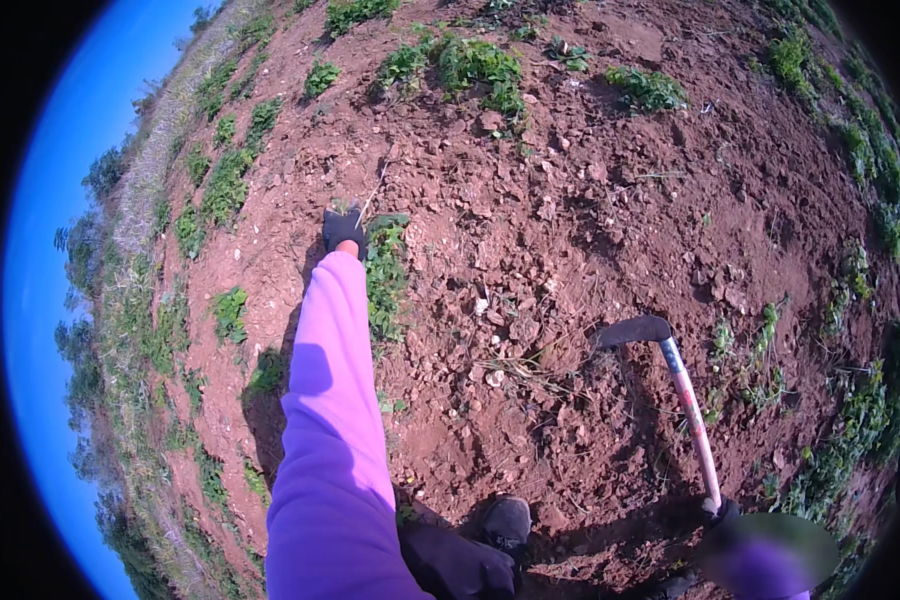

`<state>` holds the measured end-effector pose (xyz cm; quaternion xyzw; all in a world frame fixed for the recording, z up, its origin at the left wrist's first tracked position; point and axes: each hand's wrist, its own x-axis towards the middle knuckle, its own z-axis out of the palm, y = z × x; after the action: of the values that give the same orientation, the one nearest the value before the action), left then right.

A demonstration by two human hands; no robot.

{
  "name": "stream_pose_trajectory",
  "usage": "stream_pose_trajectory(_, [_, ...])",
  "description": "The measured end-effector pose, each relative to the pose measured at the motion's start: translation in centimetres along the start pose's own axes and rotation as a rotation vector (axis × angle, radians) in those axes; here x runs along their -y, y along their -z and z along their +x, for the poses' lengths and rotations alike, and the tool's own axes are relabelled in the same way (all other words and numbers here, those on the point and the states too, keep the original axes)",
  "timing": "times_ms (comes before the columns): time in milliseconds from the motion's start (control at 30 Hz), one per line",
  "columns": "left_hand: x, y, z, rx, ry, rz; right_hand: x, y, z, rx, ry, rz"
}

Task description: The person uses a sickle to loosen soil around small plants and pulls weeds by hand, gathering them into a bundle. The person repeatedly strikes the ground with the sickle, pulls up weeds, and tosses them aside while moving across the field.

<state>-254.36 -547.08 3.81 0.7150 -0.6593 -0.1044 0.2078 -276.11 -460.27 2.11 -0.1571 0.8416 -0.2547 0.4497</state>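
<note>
My left hand, in a dark glove under a purple sleeve, reaches out to the soil beside a low leafy green plant. A thin pale stalk rises at its fingers, and a small tuft of green shows just beyond them. Whether the fingers grip either one cannot be told. At the lower right, my right hand, also dark-gloved and partly hidden by a blurred patch, is closed around the wooden handle of a hand hoe. The hoe's dark curved blade points left, at the soil.
Clumpy reddish soil with stones surrounds me. Leafy plants grow ahead, with more rows at left and right. Dry stalks lie left of the hoe. My dark shoe is at the bottom. Trees line the left horizon.
</note>
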Motion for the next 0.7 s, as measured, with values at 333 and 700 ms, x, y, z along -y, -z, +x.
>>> stream_pose_trajectory(333, [0.5, -7.2, 0.6, 0.389, -0.296, 0.799, -0.1, 0.0, 0.0, -0.007, -0.27, -0.093])
stream_pose_trajectory(700, [-7.8, 2.3, -14.6, 0.243, -0.668, -0.053, 2.1, 0.8, 0.5, -0.025, -0.194, -0.216])
